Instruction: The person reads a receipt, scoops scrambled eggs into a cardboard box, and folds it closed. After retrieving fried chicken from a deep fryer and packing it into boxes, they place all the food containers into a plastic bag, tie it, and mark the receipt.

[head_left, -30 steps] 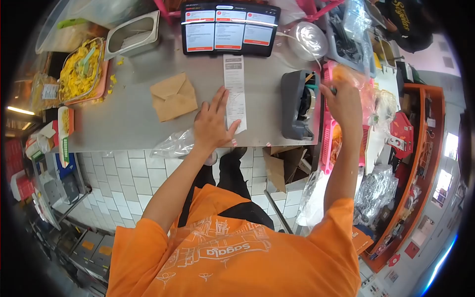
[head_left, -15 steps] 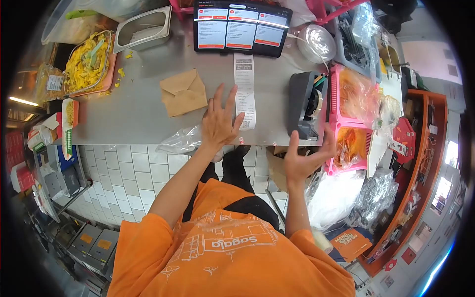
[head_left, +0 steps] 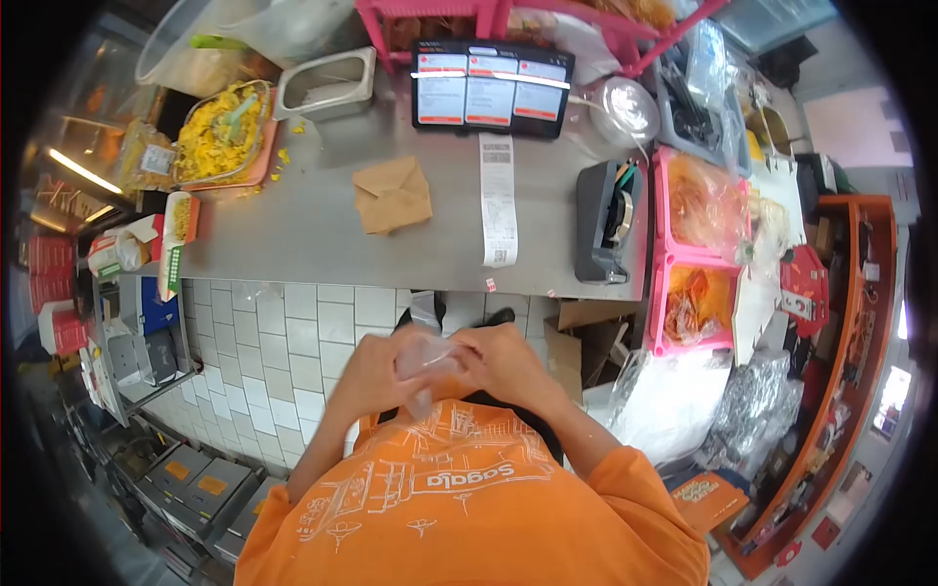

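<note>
In front of my chest, both hands are closed on a crumpled clear plastic bag (head_left: 426, 357). My left hand (head_left: 373, 371) grips its left side, and my right hand (head_left: 503, 366) pinches it from the right; some fingertips are hidden. Beyond them on the steel counter (head_left: 322, 254) lies a folded brown paper packet (head_left: 393, 195). A long printed receipt (head_left: 498, 205) lies below the tablet (head_left: 489, 90), which shows three order columns. To the right of the receipt stands a grey tape dispenser (head_left: 601, 225) with pens in it.
A tray of yellow food (head_left: 227, 132) and a metal pan (head_left: 327, 88) stand at the back left. Pink baskets (head_left: 660, 254) with wrapped items line the right side. A clear round lid (head_left: 627, 109) sits near the tablet. Below the counter is a cardboard box (head_left: 567, 352).
Both hands have drawn back from the counter toward my chest and come together on the plastic bag, which lay at the counter's front edge. The view has shifted slightly.
</note>
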Demonstrator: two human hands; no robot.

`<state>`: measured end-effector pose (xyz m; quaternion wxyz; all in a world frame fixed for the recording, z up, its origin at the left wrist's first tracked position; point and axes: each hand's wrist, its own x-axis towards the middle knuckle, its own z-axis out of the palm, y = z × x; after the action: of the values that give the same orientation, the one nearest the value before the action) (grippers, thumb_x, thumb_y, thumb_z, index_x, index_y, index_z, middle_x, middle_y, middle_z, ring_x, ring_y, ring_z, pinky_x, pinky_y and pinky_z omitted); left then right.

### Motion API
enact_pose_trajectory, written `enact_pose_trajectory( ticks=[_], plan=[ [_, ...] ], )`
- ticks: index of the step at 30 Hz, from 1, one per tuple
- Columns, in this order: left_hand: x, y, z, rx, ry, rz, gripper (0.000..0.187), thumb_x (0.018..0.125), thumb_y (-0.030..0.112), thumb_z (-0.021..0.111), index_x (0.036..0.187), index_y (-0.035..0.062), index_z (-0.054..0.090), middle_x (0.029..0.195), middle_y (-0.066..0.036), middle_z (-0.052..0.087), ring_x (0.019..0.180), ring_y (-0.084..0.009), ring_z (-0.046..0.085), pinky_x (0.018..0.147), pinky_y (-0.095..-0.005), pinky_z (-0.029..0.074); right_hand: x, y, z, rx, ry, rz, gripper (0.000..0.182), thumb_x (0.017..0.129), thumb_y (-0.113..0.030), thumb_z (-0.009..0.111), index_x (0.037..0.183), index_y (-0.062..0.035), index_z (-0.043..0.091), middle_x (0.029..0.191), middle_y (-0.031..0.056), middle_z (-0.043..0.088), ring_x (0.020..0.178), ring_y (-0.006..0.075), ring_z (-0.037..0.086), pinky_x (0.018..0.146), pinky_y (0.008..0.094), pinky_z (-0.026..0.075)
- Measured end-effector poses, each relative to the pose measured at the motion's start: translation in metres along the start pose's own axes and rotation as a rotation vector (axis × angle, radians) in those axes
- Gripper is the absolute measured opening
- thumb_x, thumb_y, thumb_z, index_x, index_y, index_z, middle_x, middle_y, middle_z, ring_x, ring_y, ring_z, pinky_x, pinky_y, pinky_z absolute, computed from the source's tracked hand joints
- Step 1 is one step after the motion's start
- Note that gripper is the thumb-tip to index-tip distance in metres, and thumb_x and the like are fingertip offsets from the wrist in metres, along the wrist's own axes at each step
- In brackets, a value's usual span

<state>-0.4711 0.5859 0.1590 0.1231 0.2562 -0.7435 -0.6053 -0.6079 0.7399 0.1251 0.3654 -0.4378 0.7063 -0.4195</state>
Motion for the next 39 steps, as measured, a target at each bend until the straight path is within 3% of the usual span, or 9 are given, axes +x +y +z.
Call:
enact_pose_trajectory(
  ticks=[2,11,15,17,19,22,24,33,39],
  plan=[
    [-0.025,-0.014,-0.05,0.408,-0.472,-0.342,0.022,0.083,0.019,0.074,0.088,-0.0009,0.068,0.075,-0.007,0.067,0.066,-0.0085,0.059,0.061,-0.025,0.047,0.006,-0.022,-0.025,0.045,-0.004,0.058,0.017,0.09,-0.015,0.064,0.1,-0.0028,0.071,0.061,0.0138,0.058,0.054,0.0232,0.058,0.056,0.0345,0.046],
    [-0.053,-0.052,-0.109,-1.38,0.206,0.043,0.079,0.083,0.062,0.066,0.136,0.006,0.051,0.116,-0.022,0.065,0.095,-0.0239,0.064,0.07,-0.0322,0.052,0.049,-0.044,-0.026,0.162,0.077,-0.036,0.025,0.098,-0.026,0.06,0.097,-0.0026,0.07,0.063,-0.0017,0.055,0.051,0.0076,0.039,0.049,0.0248,0.035],
    [-0.046,-0.122,-0.17,-1.073,-0.689,0.236,0.125,0.068,0.08,0.066,0.154,0.0054,0.016,0.146,-0.025,0.042,0.123,-0.0318,0.054,0.098,-0.0372,0.048,0.084,-0.058,-0.015,0.517,0.221,0.177,0.031,0.103,-0.031,0.053,0.099,-0.0026,0.066,0.061,-0.0078,0.043,0.051,0.002,0.035,0.047,0.0207,0.029],
    [-0.042,-0.086,-0.187,-2.182,0.08,0.414,0.129,0.066,0.081,0.067,0.154,0.0014,0.015,0.147,-0.029,0.039,0.121,-0.0324,0.056,0.098,-0.0383,0.049,0.101,-0.064,-0.005,0.545,0.264,0.235,0.032,0.104,-0.032,0.051,0.1,-0.0029,0.064,0.06,-0.0078,0.04,0.05,0.001,0.034,0.046,0.0195,0.027],
    [-0.032,-0.061,-0.188,-1.8,0.351,0.291,0.123,0.073,0.072,0.069,0.154,-0.0008,0.012,0.145,-0.029,0.043,0.119,-0.032,0.058,0.097,-0.0418,0.05,0.121,-0.071,0.009,0.593,0.313,0.307,0.031,0.104,-0.031,0.052,0.1,-0.0025,0.065,0.059,-0.0077,0.041,0.05,0.0012,0.035,0.046,0.0197,0.028],
    [-0.017,-0.043,-0.206,-0.997,-0.273,0.275,0.071,0.097,0.045,0.058,0.15,0.0064,0.032,0.155,-0.025,0.027,0.137,-0.0323,0.043,0.106,-0.054,0.041,0.144,-0.075,0.02,0.472,0.306,0.215,0.03,0.103,-0.031,0.053,0.1,-0.0034,0.065,0.059,-0.0076,0.043,0.05,0.0013,0.037,0.046,0.0197,0.029],
    [-0.022,-0.054,-0.232,-0.436,0.081,-0.422,0.06,0.091,0.036,0.069,0.132,-0.0051,0.052,0.137,-0.024,0.053,0.126,-0.0418,0.052,0.099,-0.0526,0.048,0.155,-0.07,0.017,0.436,0.301,0.192,0.03,0.103,-0.031,0.053,0.101,-0.0037,0.065,0.059,-0.0075,0.044,0.05,0.0013,0.037,0.046,0.0198,0.029],
    [-0.06,-0.073,-0.258,-0.331,0.452,-0.2,0.021,0.092,0.012,0.065,0.107,0.0002,0.059,0.114,-0.017,0.065,0.098,-0.0257,0.067,0.077,-0.0376,0.058,0.194,-0.009,-0.019,0.382,0.158,0.121,0.027,0.103,-0.028,0.051,0.118,-0.0077,0.06,0.077,0.0017,0.057,0.064,0.0085,0.051,0.058,0.0256,0.04],
    [-0.109,-0.048,-0.288,-0.56,0.943,0.065,0.032,0.091,0.015,0.069,0.119,0.0065,0.055,0.109,-0.012,0.063,0.095,-0.0206,0.062,0.077,-0.0311,0.053,0.205,0.093,-0.075,-0.676,0.927,0.151,0.045,0.093,-0.023,0.059,0.137,-0.0146,0.05,0.107,0.0156,0.052,0.097,0.0326,0.049,0.086,0.0437,0.039]
  ],
)
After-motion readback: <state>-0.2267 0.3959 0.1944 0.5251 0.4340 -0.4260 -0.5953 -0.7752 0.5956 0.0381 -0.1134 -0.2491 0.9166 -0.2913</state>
